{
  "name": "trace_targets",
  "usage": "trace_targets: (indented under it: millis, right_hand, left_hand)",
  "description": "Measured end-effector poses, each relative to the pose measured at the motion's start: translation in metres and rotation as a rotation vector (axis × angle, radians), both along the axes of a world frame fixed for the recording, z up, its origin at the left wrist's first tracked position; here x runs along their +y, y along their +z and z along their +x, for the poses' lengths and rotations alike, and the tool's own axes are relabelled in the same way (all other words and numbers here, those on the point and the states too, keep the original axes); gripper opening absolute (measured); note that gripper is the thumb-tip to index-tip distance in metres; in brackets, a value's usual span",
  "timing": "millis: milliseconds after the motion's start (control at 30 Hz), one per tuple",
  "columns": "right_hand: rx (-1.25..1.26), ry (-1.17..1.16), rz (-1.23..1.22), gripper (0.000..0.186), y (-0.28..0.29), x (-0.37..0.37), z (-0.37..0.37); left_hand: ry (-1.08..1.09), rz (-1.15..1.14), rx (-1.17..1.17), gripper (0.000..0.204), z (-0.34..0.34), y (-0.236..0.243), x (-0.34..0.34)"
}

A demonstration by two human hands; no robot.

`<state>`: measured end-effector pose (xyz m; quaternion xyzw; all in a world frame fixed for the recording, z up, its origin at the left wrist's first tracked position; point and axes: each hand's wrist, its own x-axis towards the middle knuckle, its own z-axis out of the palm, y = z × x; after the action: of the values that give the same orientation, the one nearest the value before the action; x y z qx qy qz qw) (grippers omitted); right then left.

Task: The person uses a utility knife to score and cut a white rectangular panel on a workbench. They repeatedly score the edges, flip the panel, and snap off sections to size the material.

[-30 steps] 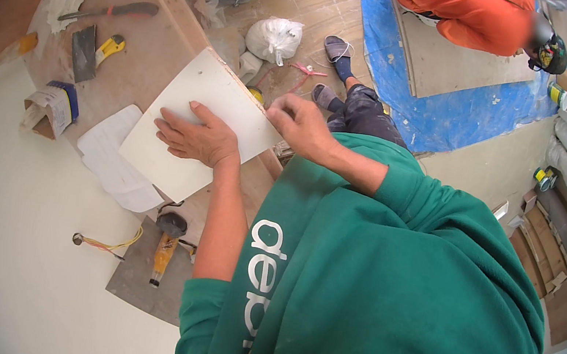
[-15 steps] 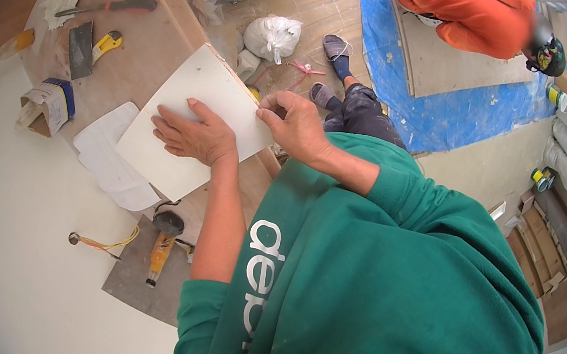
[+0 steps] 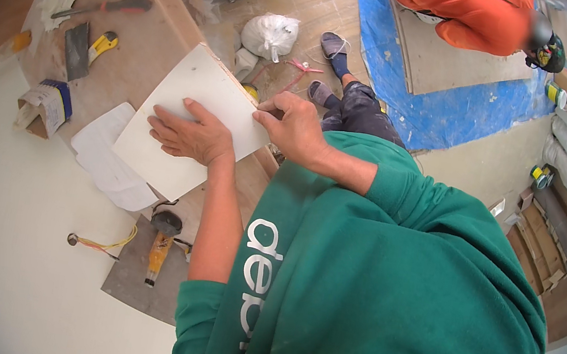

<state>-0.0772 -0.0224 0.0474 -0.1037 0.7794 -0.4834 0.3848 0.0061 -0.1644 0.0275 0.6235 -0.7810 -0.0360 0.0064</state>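
Note:
A white board (image 3: pixel 182 90) lies across the wooden bench, its right edge along the bench's front rail. My left hand (image 3: pixel 194 135) rests flat on it, fingers spread. At the board's right edge, my right hand (image 3: pixel 291 126) is closed in a pinch, thumb against curled fingers; whatever is between them is hidden. White paper sheets (image 3: pixel 105 152) stick out from under the board. Farther left on the bench are a yellow utility knife (image 3: pixel 103 45), a dark flat scraper blade (image 3: pixel 77 52) and a red-and-black handled tool (image 3: pixel 106 7).
An open small box (image 3: pixel 46 106) stands at the left. Nearer me, an orange-handled tool (image 3: pixel 158 254) lies on a grey plate (image 3: pixel 123 278), beside yellow wires (image 3: pixel 106 245). A white bag (image 3: pixel 270 35) sits on the floor. A person in orange (image 3: pixel 472 18) bends over a board on blue sheeting (image 3: pixel 440 124).
The view has shifted very slightly. Both hands keep their places on the board, and the right hand's pinch stays at its edge.

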Motion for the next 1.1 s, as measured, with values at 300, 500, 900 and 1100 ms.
trace_targets:
  millis: [300, 500, 900, 1100]
  right_hand:
    - [-0.49, 0.217, -0.216, 0.015, -0.031, -0.001, -0.043]
    - [-0.369, 0.095, -0.213, 0.016, -0.023, 0.037, -0.032]
    - [0.061, 0.211, -0.263, 0.01, -0.013, 0.061, 0.013]
    - [0.012, 0.032, 0.108, 0.016, -0.013, 0.04, -0.044]
  left_hand:
    - [-0.009, -0.007, 0.019, 0.073, -0.003, 0.004, 0.0]
    - [-0.01, 0.006, 0.035, 0.073, -0.003, 0.003, 0.0]
    - [-0.012, -0.038, 0.005, 0.074, -0.002, 0.0, -0.001]
    - [0.007, 0.035, 0.019, 0.073, -0.003, 0.006, -0.001]
